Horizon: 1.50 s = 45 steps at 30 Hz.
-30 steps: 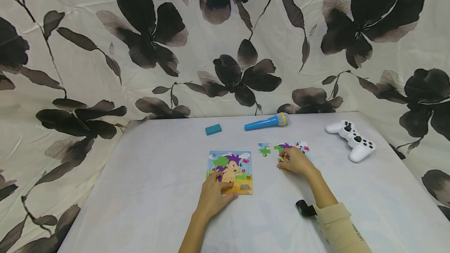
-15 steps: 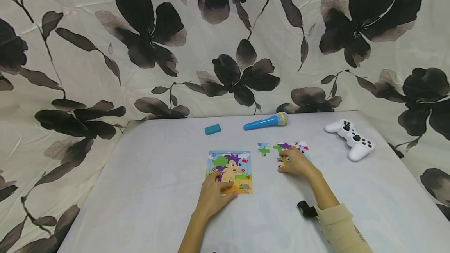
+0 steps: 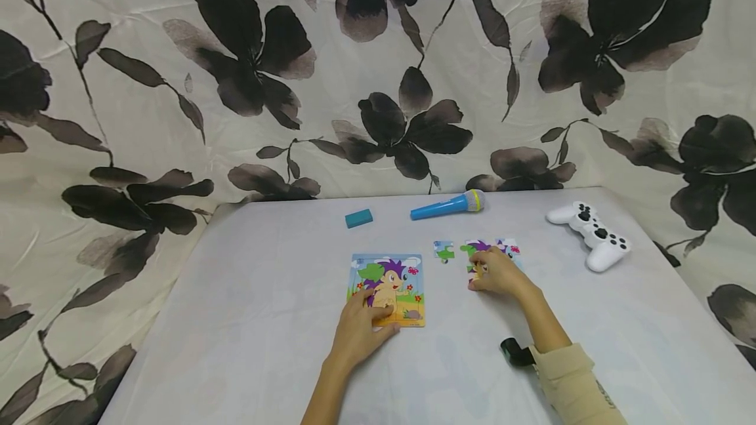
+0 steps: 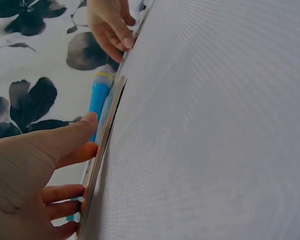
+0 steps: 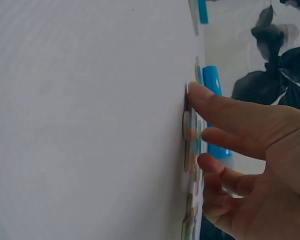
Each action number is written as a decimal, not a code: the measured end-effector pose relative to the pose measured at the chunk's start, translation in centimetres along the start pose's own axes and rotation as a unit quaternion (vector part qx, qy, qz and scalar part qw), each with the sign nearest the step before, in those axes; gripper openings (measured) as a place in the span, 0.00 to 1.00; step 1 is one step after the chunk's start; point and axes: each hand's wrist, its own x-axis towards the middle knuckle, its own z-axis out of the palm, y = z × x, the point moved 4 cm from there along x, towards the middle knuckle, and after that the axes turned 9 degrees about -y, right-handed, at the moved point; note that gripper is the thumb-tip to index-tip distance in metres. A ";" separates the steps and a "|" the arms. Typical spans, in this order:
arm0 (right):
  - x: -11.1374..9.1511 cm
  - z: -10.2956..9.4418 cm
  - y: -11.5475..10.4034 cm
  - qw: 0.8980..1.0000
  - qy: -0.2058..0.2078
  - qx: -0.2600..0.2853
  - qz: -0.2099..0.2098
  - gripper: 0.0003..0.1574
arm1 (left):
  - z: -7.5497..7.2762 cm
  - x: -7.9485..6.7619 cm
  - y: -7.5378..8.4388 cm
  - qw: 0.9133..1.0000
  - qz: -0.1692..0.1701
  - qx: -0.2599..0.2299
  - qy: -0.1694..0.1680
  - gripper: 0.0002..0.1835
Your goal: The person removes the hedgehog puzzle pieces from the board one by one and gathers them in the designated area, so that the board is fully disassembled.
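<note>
A square hedgehog puzzle board (image 3: pixel 407 294) lies flat on the white table. Resting across its lower left part, the left hand (image 3: pixel 360 326) has its fingers spread; the left wrist view shows this hand (image 4: pixel 35 175) with its fingertips on the board's face. To the right, the right hand (image 3: pixel 499 272) bends over a group of jigsaw pieces (image 3: pixel 477 244), partly hiding them. Thumb and fingertips touch these thin pieces (image 5: pixel 188 145) in the right wrist view. One loose jigsaw piece (image 3: pixel 443 250) with green and blue print lies left of that group.
Behind the puzzle are a teal block (image 3: pixel 358 218) and a blue toy microphone (image 3: pixel 447 205). A white game controller (image 3: pixel 590 236) lies at the right. A flower-printed cloth (image 3: pixel 331 71) hangs along the table's back. A black device (image 3: pixel 515 351) sits at the right cuff.
The right thumb has slid slightly toward the front of the table, over the pieces. The left hand and the board have stayed in place.
</note>
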 end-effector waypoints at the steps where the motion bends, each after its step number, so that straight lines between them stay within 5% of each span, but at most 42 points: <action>1: 0.0 -0.1 -0.1 1.000 0.003 0.001 -0.002 0.34 | 0.0 0.0 0.0 1.000 -0.001 0.003 -0.001 0.19; 12: 1.8 -0.3 -3.8 0.994 0.027 0.061 -0.085 0.31 | -0.5 0.0 0.3 1.000 0.002 0.025 -0.005 0.19; 26: 5.3 4.1 -10.4 0.978 -0.017 0.064 -0.200 0.28 | -0.3 -0.4 0.3 0.997 0.031 0.075 0.004 0.19; 45: 7.1 7.7 -14.4 0.977 -0.081 0.043 -0.191 0.23 | -0.4 -0.6 0.2 0.998 0.039 0.047 0.008 0.18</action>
